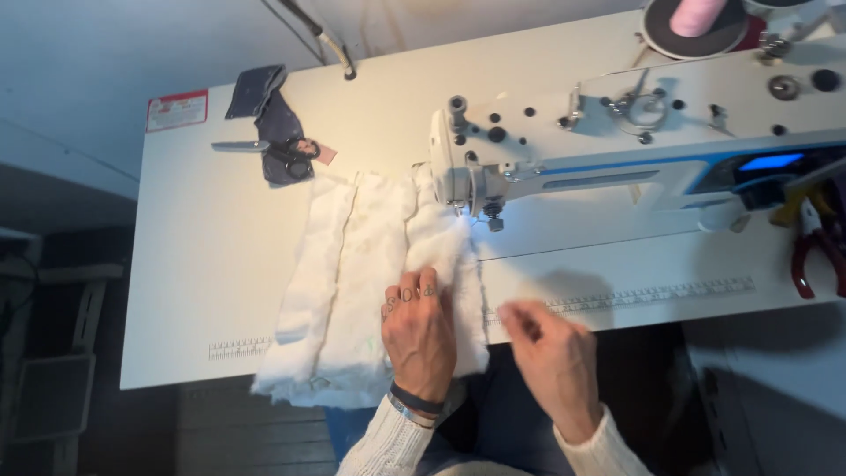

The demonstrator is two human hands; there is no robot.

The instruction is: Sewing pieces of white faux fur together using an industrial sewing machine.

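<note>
Head view: our left hand flat, fingers together, pressing white fleece fabric by sewing machine; our right hand blurred, grip unclear

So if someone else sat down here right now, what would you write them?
Left hand: flat on the white fluffy fabric, fingers by its right edge.
Right hand: blurred, just off the fabric's edge over the table, seems to hold nothing.
Fabric's top end lies under the sewing machine needle.
Scissors and grey cloth lie at the back left.
How much is sewn, I cannot tell.

Scissors, red pliers, pink thread spool
</note>
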